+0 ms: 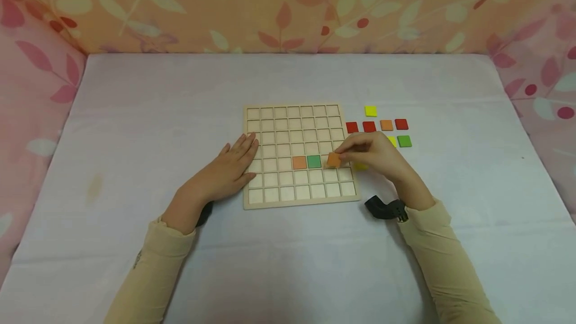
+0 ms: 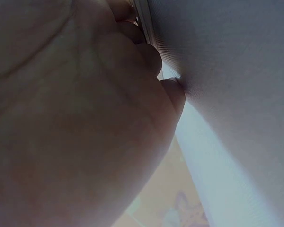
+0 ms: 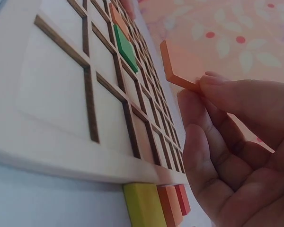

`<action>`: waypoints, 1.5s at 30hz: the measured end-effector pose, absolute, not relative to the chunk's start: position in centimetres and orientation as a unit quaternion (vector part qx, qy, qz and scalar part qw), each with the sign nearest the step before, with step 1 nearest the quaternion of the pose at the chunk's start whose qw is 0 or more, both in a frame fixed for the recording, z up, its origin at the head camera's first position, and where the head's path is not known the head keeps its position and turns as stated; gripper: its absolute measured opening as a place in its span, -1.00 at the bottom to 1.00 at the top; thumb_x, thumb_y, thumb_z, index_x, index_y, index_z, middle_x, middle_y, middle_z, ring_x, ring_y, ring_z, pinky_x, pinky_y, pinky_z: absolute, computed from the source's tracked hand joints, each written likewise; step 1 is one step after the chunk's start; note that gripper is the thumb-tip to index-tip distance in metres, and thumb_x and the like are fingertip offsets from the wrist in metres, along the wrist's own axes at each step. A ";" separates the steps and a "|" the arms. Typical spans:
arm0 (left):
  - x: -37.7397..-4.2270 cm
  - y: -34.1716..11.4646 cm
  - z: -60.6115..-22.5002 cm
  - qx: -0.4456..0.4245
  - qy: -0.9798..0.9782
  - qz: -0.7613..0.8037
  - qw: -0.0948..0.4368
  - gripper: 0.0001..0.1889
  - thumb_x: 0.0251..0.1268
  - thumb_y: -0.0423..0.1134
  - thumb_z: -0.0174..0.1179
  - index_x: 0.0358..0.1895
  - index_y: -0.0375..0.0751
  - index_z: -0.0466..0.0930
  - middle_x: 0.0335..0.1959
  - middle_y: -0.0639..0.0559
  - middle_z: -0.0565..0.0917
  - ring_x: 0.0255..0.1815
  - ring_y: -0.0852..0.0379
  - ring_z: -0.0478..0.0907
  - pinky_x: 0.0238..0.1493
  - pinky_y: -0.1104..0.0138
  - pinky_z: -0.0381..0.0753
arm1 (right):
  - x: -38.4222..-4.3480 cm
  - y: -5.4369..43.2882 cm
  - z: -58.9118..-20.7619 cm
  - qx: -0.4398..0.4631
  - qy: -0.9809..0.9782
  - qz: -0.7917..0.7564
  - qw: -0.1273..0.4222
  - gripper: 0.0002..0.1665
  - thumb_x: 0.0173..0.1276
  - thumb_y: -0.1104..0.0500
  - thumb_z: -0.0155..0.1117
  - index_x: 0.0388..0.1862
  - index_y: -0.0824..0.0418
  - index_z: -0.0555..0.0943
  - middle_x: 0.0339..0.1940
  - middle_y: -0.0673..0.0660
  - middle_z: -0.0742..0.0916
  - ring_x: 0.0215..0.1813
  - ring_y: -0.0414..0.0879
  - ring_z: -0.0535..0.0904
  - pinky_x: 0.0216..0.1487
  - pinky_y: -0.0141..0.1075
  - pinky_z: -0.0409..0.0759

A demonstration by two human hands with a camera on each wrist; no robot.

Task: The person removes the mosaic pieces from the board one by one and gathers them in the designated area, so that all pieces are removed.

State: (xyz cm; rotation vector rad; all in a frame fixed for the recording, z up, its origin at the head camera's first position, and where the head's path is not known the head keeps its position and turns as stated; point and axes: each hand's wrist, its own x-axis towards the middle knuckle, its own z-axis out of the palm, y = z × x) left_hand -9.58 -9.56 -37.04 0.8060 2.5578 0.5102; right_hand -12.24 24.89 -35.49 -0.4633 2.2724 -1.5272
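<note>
A wooden grid board (image 1: 302,204) lies on the white table, with an orange tile (image 1: 299,162) and a green tile (image 1: 314,161) side by side in its cells. My right hand (image 1: 375,156) pinches another orange tile (image 1: 334,159) between thumb and fingertips. In the right wrist view this held tile (image 3: 180,66) is tilted and raised above the board (image 3: 61,161). My left hand (image 1: 229,169) rests flat with straight fingers on the board's left edge. Its palm (image 2: 80,123) fills much of the left wrist view.
Right of the board lie loose tiles: a yellow tile (image 1: 371,111), red tiles (image 1: 401,124), an orange tile (image 1: 386,125) and a green tile (image 1: 404,141). Another yellow tile (image 3: 144,203) sits close to the board's side. Patterned cloth (image 1: 288,9) borders the table at the back and sides.
</note>
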 end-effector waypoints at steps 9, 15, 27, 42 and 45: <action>-9.5 -9.4 -37.1 0.290 0.916 0.184 0.207 -0.26 0.48 -0.14 -0.08 0.48 -0.36 -0.28 0.52 -0.17 -0.32 0.50 -0.05 -0.44 0.41 -0.07 -0.28 | -12.0 26.0 -35.3 -0.155 0.811 -0.538 0.171 -0.83 0.21 0.38 0.32 -0.22 0.46 0.67 -0.23 0.12 0.71 -0.20 -0.13 0.62 -0.18 -0.45 0.58; -9.4 -9.5 -37.2 0.290 0.914 0.187 0.213 -0.27 0.48 -0.14 -0.09 0.48 -0.35 -0.29 0.52 -0.16 -0.34 0.50 -0.04 -0.45 0.41 -0.06 -0.28 | -12.2 26.5 -35.7 -0.163 0.810 -0.536 0.172 -0.85 0.21 0.40 0.31 -0.23 0.43 0.68 -0.23 0.18 0.71 -0.21 -0.12 0.61 -0.21 -0.45 0.57; -9.5 -10.0 -37.4 0.284 0.914 0.197 0.210 -0.26 0.48 -0.13 -0.09 0.48 -0.34 -0.31 0.52 -0.14 -0.35 0.50 -0.02 -0.46 0.42 -0.05 -0.31 | -13.5 27.7 -36.1 -0.151 0.805 -0.546 0.178 -0.82 0.21 0.40 0.32 -0.20 0.45 0.67 -0.26 0.02 0.73 -0.18 -0.14 0.61 -0.17 -0.45 0.56; -8.8 -9.4 -38.9 0.281 0.908 0.223 0.218 -0.26 0.46 -0.15 -0.04 0.49 -0.30 -0.27 0.52 -0.09 -0.33 0.51 0.01 -0.44 0.42 -0.02 -0.30 | -12.3 31.2 -37.0 -0.119 0.820 -0.527 0.189 -0.82 0.22 0.42 0.29 -0.20 0.49 0.66 -0.28 0.03 0.73 -0.22 -0.11 0.62 -0.18 -0.44 0.57; -8.8 -9.2 -39.1 0.284 0.907 0.223 0.217 -0.25 0.46 -0.14 -0.04 0.49 -0.30 -0.27 0.52 -0.10 -0.32 0.51 0.01 -0.43 0.43 -0.02 -0.30 | -12.2 31.9 -37.0 -0.116 0.830 -0.511 0.192 -0.83 0.23 0.40 0.29 -0.20 0.47 0.67 -0.26 0.06 0.73 -0.21 -0.14 0.60 -0.19 -0.44 0.56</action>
